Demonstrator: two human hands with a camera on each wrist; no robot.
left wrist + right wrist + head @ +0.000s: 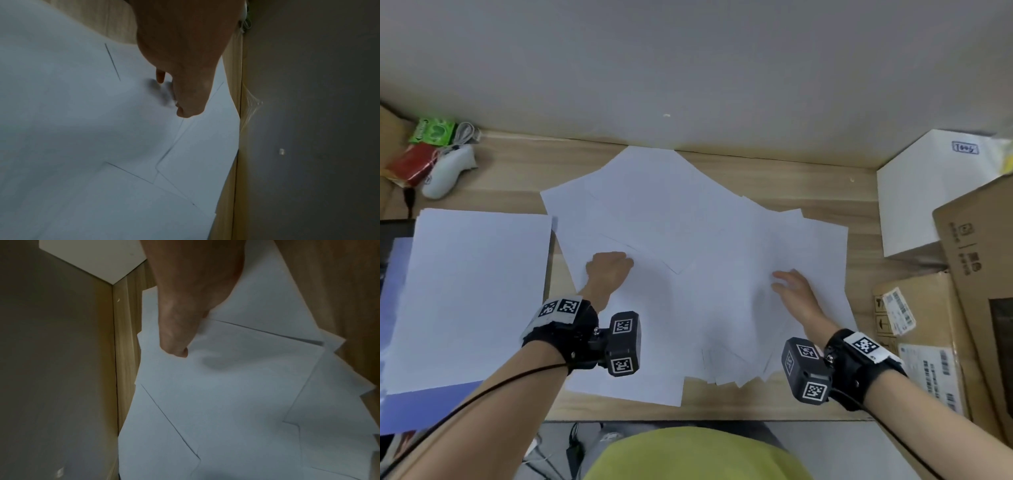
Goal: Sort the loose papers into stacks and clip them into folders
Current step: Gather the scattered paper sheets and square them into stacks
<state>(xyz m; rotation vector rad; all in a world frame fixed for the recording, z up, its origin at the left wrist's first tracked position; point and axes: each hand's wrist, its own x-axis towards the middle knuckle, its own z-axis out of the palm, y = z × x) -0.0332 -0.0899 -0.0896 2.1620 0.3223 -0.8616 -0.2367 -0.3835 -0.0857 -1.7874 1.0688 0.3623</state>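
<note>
Loose papers (688,240) lie fanned across the wooden desk (825,178) at frame centre. A squared stack (472,291) sits at left on a blue folder (424,407). The left hand (609,270) is curled, knuckles on a sheet; whether it pinches paper cannot be told. The right hand (794,291) rests flat, fingers spread, on the papers. Cardboard boxes (969,274) stand closed at right

hidden and cut-off parts around the paper spread

the left hand (608,269) was curled knuckles-up in the head view, so whether its fingers pinched a sheet could not be told; the loose papers (688,246) overlapped, hiding each other's edges and any count; the right hand (796,291) was motion-blurred; the cardboard boxes (972,274) ran off the right edge, their labels too small to read.
</note>
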